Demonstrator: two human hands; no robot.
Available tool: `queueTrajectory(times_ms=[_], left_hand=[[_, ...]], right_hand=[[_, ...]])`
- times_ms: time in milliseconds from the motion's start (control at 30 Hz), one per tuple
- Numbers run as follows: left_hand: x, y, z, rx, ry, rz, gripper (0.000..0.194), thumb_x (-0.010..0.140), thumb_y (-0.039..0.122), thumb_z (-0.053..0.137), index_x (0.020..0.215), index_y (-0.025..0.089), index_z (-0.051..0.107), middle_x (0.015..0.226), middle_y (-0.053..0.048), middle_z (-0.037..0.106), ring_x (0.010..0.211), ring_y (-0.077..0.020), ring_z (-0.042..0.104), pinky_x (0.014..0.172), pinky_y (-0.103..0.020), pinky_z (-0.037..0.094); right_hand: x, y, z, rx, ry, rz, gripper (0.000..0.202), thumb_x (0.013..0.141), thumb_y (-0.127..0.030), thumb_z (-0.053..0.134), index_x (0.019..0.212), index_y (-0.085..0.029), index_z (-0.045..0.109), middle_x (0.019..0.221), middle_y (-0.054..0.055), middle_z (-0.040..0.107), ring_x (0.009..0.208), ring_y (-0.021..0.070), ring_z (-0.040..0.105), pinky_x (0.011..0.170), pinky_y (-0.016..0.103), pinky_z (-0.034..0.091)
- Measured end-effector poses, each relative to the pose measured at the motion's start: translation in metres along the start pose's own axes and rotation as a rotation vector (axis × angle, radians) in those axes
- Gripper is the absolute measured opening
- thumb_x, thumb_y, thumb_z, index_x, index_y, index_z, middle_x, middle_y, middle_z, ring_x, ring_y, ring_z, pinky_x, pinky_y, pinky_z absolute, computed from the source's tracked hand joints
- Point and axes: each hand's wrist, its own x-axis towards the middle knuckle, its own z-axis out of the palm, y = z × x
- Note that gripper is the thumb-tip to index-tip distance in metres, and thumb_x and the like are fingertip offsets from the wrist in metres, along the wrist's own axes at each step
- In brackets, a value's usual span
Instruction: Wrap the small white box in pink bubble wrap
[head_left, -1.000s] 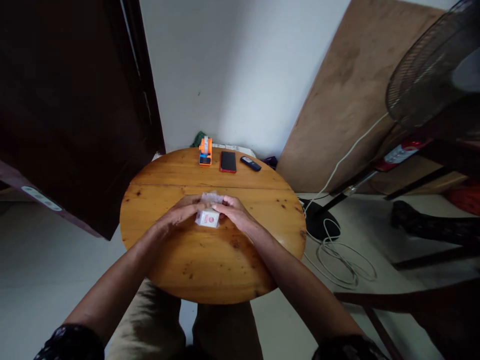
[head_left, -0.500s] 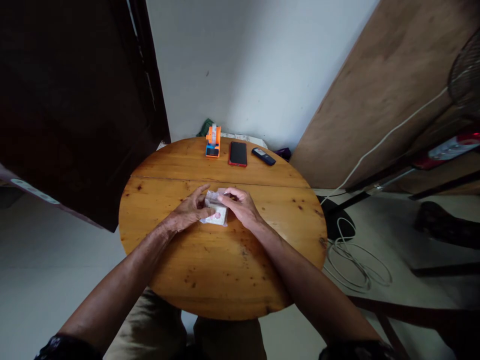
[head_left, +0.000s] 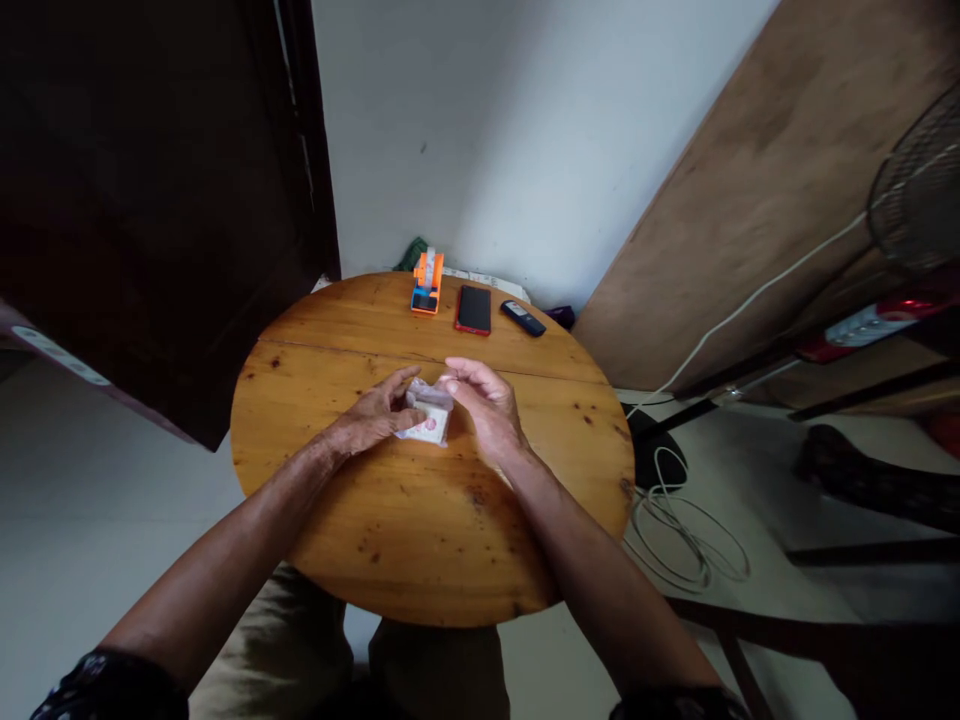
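A small white box with a pinkish mark (head_left: pixel 431 424), in clear plastic wrapping, lies on the round wooden table (head_left: pixel 420 540). My left hand (head_left: pixel 377 412) holds its left side, thumb on top and fingers behind. At the upper right corner, my right hand (head_left: pixel 484 400) has thumb and index finger pinched on what looks like the edge of the wrapping. The palm of that hand is off the box.
Along the table's far side are an orange and blue tape dispenser (head_left: pixel 427 283), a dark phone with red edges (head_left: pixel 473 310) and a small dark device (head_left: pixel 523 317). A coiled white cable (head_left: pixel 694 545) lies on the floor at right, below a fan (head_left: pixel 919 190).
My right hand has lifted slightly and turned, its fingers rising from the box's top right. My left hand keeps its hold. The whole view has shifted a little.
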Motion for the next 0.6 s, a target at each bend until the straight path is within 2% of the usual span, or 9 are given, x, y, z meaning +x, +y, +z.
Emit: queueTrajectory(times_ms=[300,600], left_hand=[[-0.0006,-0.0005,0.0009,-0.05,0.004,0.002,0.091,0.071,0.023,0.077,0.152,0.019,0.035,0.131,-0.015,0.065,0.113,-0.0249,0.064,0.093,-0.039,0.053],[0.0011,-0.0031,-0.0002,-0.033,-0.006,0.016,0.089,0.071,0.027,0.08,0.149,0.018,0.038,0.139,-0.016,0.059,0.122,-0.0275,0.059,0.102,-0.043,0.048]], right_hand=[[0.0002,-0.0029,-0.0001,-0.11,0.035,-0.082,0.027,0.082,-0.033,0.065,0.107,-0.023,0.067,0.094,0.002,0.069,0.086,0.0156,0.064,0.086,0.034,0.051],[0.0056,0.0044,-0.0045,-0.101,0.033,-0.123,0.021,0.083,-0.037,0.068,0.098,-0.023,0.068,0.092,0.002,0.071,0.086,0.0159,0.066,0.084,0.033,0.054]])
